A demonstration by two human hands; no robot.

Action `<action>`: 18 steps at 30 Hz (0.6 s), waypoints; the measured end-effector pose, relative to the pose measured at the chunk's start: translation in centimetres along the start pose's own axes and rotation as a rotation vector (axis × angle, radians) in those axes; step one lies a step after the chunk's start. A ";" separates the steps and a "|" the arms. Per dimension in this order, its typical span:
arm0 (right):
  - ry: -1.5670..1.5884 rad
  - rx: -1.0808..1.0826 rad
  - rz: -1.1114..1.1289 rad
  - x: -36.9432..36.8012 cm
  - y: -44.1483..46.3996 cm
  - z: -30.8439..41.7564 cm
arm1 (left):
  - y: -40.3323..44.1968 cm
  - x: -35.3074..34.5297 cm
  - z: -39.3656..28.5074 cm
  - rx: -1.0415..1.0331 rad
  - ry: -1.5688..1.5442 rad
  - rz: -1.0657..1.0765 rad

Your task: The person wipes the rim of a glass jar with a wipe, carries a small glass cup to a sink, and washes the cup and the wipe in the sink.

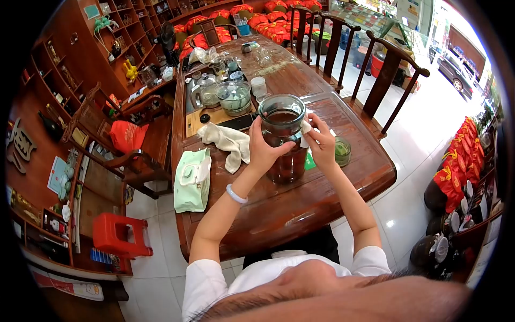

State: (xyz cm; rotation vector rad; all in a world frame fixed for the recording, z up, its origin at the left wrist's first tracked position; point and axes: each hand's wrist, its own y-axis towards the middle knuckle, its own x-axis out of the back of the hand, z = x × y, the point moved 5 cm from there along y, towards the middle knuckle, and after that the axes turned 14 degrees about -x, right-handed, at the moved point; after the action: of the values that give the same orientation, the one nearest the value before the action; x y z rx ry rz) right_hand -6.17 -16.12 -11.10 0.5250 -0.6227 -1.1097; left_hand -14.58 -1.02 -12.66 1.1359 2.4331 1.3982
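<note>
A large, wide-mouthed glass jar (287,169) with dark liquid inside stands upright and lidless near the front of the wooden table. My left hand (265,149) grips its left side, thumb across the front. At the right of the jar's neck, my right hand (322,144) pinches a white wipe (306,127) against the glass. Just right of that hand lies a round greenish glass piece (342,152), perhaps the lid. A green item (310,160) shows partly behind the jar. To the left are a cream cloth (228,144) and a light green pack of wipes (192,180).
Further along the table (257,214) are a glass bowl (234,96), a glass teapot (205,88), a white cup (258,86) and a black phone-like slab (236,122). Wooden chairs (383,75) line the right side. A red stool (122,235) stands on the floor at left.
</note>
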 end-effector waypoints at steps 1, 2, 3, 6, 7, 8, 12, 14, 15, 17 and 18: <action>-0.067 0.044 -0.038 0.0 -0.2 0.3 | 0.0 0.0 0.3 0.008 -0.060 0.043; -0.130 0.092 -0.076 -0.1 -0.5 0.8 | 0.0 0.4 0.4 0.007 -0.057 0.030; -0.167 0.103 -0.106 -0.1 -0.6 1.5 | 0.0 0.5 0.3 0.006 -0.072 0.085; -0.200 0.157 -0.150 -0.5 -1.3 2.6 | 0.0 1.0 0.1 -0.020 -0.030 0.141; -0.226 0.200 -0.110 -0.8 -1.8 3.1 | 0.0 1.0 0.2 -0.010 -0.062 0.158; -0.254 0.242 -0.069 -1.2 -2.1 3.5 | -0.1 0.9 0.3 0.001 -0.096 0.175; -0.557 0.436 0.027 -2.6 -1.6 7.4 | -0.3 1.3 -0.5 -0.016 -0.101 0.076; -0.662 0.528 0.053 -3.4 -1.1 8.4 | -0.5 1.3 -0.3 -0.032 -0.094 0.056; -0.731 0.607 0.106 -4.2 -0.9 8.8 | -0.5 1.3 -0.2 -0.062 -0.121 0.027; -0.926 0.666 0.320 -6.0 -0.1 9.1 | -0.5 1.2 -0.1 -0.127 -0.101 0.005; -0.927 0.667 0.324 -6.5 0.6 10.1 | -0.7 1.0 0.3 -0.125 -0.102 0.002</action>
State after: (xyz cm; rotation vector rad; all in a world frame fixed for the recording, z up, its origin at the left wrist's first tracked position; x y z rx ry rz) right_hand -14.81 -10.64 -4.76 0.4227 -1.8575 -0.7728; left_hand -15.55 -0.33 -13.08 1.1512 2.2426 1.4324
